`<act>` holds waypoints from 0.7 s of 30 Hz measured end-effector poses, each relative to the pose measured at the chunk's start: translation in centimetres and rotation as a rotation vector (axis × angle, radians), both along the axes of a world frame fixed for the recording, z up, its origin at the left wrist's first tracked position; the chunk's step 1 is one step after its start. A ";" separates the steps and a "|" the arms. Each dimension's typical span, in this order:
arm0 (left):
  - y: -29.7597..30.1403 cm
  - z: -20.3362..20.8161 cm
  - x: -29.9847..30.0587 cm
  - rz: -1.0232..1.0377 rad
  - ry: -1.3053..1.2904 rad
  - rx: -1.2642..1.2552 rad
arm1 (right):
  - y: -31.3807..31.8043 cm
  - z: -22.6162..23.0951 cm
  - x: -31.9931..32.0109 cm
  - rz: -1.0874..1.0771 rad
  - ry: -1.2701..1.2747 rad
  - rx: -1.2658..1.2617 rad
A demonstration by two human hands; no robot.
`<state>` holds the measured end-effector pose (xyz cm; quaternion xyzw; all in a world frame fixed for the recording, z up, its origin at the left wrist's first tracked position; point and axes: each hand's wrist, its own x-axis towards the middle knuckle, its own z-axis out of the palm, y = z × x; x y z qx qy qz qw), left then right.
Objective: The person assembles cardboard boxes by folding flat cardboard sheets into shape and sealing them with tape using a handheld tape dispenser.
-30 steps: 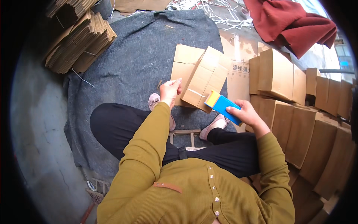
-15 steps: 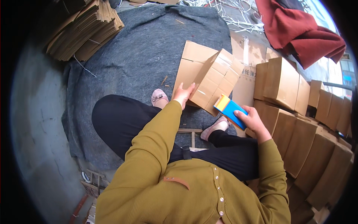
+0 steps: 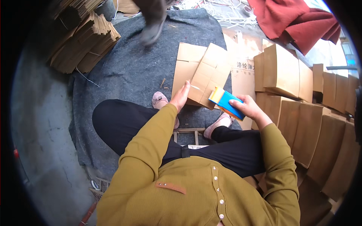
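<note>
A tan cardboard box (image 3: 212, 69) stands tilted on the dark cloth in front of me, with an open flap (image 3: 185, 60) spread on its left. My left hand (image 3: 180, 98) is closed against the box's near left edge, its fingers partly hidden. In my right hand (image 3: 247, 106) is a blue hand-held tool (image 3: 230, 105) with a yellow-orange end, shaped like a tape dispenser. Its yellow end is at the near right corner of the box; whether it touches cannot be made out. A shiny strip shows on the box near my left hand.
Stacks of boxes (image 3: 290, 73) rise on my right. Bundled flat cardboard (image 3: 88, 43) sits at the far left. A flattened carton sheet (image 3: 241, 73), red cloth (image 3: 294, 22) and tangled white straps (image 3: 222, 8) lie beyond. Another person's shoe (image 3: 152, 33) is on the dark cloth (image 3: 124, 71).
Another person's leg and shoe have come in at the top. The box, both my hands and the blue tool appear slightly higher and further left as the view has shifted.
</note>
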<state>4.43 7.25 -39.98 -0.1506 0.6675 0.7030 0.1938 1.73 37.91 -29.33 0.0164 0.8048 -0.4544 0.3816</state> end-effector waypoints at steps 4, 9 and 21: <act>0.1 0.5 -0.5 0.079 -0.134 -0.246 | 0.4 -0.7 -0.2 0.000 0.023 0.002; 4.0 5.3 3.9 0.145 0.633 -1.000 | 0.7 -1.2 0.0 0.023 0.052 0.028; 4.5 4.9 4.4 -0.278 1.094 -0.967 | 1.3 -0.8 0.0 0.036 0.057 -0.039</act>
